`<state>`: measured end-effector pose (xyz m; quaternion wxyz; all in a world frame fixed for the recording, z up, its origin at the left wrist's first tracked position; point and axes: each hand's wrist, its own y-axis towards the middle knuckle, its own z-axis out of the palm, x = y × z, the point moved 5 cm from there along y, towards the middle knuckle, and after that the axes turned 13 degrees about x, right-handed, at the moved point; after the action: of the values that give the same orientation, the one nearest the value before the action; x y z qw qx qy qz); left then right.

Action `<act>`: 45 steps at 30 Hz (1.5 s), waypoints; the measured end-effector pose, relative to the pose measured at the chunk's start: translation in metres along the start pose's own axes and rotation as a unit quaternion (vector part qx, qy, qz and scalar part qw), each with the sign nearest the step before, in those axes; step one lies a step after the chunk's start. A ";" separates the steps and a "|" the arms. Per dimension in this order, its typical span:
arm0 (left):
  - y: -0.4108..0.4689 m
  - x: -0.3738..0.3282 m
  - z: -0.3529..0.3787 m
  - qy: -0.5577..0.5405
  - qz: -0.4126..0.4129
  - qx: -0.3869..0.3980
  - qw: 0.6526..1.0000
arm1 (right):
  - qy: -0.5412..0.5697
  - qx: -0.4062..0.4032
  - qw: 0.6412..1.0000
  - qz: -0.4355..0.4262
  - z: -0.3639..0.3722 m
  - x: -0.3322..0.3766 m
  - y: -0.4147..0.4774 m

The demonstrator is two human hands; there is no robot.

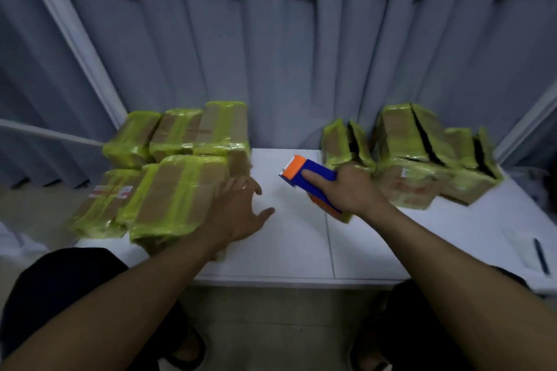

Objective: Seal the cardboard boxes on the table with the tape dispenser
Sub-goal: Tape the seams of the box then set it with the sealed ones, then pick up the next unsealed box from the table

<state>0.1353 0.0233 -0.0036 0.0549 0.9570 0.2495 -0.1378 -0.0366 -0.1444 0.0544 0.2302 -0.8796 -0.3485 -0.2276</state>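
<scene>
White table [295, 238]: carries two groups of boxes, well apart.
Left boxes [177, 190]: several, bound in yellow-green tape, flaps closed, packed together.
Right boxes [422, 159]: three, dark gaps between their top flaps.
Left hand [238, 211]: fingers spread and relaxed on the nearest left box, holding nothing.
Right hand [352, 190]: clasps the dispenser, forefinger straight along it.
Dispenser [307, 173]: blue and orange, above the table, just beside the right boxes.
Pen [541, 256]: near the table's right edge.

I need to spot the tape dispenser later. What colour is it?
The tape dispenser is blue with orange parts, clearest in the head view.
</scene>
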 end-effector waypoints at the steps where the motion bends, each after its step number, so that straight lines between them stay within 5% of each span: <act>1: 0.014 -0.015 -0.004 0.004 0.030 0.002 1.000 | 0.002 -0.004 1.000 0.010 -0.012 -0.003 0.005; 9: 0.143 -0.104 0.035 -0.067 0.091 0.097 0.989 | 0.096 -0.052 0.990 0.092 -0.071 -0.080 0.061; 20: 0.254 -0.119 0.128 -0.208 0.045 0.125 0.969 | 0.197 -0.085 0.967 0.138 -0.077 -0.157 0.125; 33: 0.237 -0.077 0.126 -0.019 0.120 0.123 0.985 | 0.252 -0.093 0.958 0.103 -0.076 -0.129 0.125; 45: 0.082 -0.063 0.081 0.167 0.118 0.190 0.960 | 0.213 -0.039 0.974 0.071 -0.044 -0.074 0.080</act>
<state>0.1034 -0.0912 -0.0597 -0.1548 0.9817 0.1098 -0.0140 -0.0377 -0.2588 0.0282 0.2802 -0.8417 -0.2194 -0.4061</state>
